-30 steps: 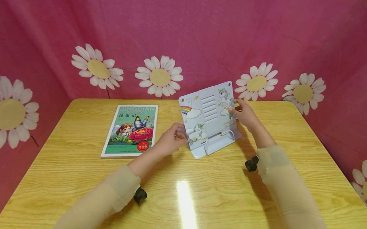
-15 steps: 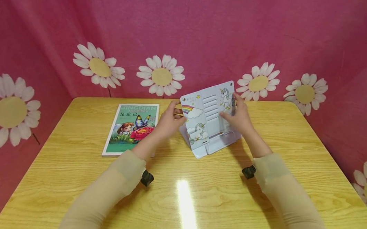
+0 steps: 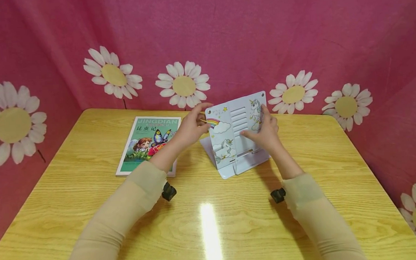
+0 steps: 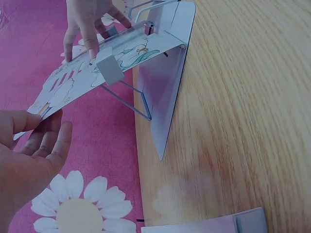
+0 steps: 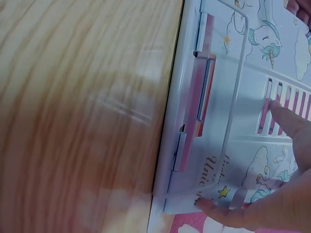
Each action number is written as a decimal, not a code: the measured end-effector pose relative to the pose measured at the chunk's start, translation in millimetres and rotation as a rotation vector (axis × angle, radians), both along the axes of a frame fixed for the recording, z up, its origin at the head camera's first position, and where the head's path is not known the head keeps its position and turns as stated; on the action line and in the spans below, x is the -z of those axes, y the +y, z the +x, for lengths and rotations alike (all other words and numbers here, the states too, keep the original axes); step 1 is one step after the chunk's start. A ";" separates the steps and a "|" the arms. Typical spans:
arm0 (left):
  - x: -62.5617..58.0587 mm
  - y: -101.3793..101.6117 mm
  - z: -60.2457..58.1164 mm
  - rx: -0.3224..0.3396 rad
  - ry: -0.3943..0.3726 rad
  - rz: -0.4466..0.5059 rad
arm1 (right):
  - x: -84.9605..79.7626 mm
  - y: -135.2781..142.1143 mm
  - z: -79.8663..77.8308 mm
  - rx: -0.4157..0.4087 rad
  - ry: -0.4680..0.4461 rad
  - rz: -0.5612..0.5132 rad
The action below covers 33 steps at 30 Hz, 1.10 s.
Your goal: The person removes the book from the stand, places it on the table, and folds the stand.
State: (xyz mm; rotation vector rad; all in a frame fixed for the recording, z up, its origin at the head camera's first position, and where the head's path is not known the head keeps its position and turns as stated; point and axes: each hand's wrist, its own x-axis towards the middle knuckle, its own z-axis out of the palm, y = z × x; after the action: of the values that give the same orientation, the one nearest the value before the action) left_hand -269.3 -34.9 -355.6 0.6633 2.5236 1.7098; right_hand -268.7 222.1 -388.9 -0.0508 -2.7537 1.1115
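Fingers of the left hand (image 3: 190,129) are pinched on the left edge of the book stand (image 3: 234,142), right of centre in the head view. Its right side is gripped by the right hand (image 3: 269,132), thumb laid on the front. A book (image 3: 147,145) is seen left of centre.

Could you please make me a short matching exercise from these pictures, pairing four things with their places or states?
Column one
1. Book
2. Bookstand
3. Left hand
4. Right hand

Column two
A. Has its thumb by the slots
B. Lies flat, showing a mostly green cover
C. Grips the edge beside the printed rainbow
D. Stands with its unicorn-printed panel tilted

Right pairs: 1-B, 2-D, 3-C, 4-A
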 end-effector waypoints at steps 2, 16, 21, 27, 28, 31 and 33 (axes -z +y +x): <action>-0.5 0.2 0.1 0.000 0.000 -0.006 | 0.8 -1.3 0.1 0.007 -0.001 -0.006; -0.6 1.4 3.4 -0.027 0.050 -0.050 | 2.1 -2.2 0.3 0.017 -0.006 -0.007; 0.1 0.6 7.5 -0.037 0.040 -0.031 | 1.2 -2.3 0.1 -0.010 -0.006 -0.011; 0.5 -1.9 12.7 -0.050 0.050 -0.030 | 1.3 -2.6 -0.6 -0.053 0.007 0.003; 0.6 -2.5 13.2 -0.051 0.053 -0.030 | 1.2 -2.8 -0.7 -0.060 0.010 0.007; 0.3 -4.8 15.5 -0.053 0.059 -0.036 | 1.4 -3.3 -1.3 -0.082 0.019 0.021; -0.1 -6.2 16.9 -0.051 0.065 -0.041 | 1.4 -3.8 -1.5 -0.095 0.023 0.026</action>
State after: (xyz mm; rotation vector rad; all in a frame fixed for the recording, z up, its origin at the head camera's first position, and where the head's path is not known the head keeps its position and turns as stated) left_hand -252.5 -41.1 -355.5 0.6679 2.6341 1.6744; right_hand -270.2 218.3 -390.2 0.0971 -2.7753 1.0909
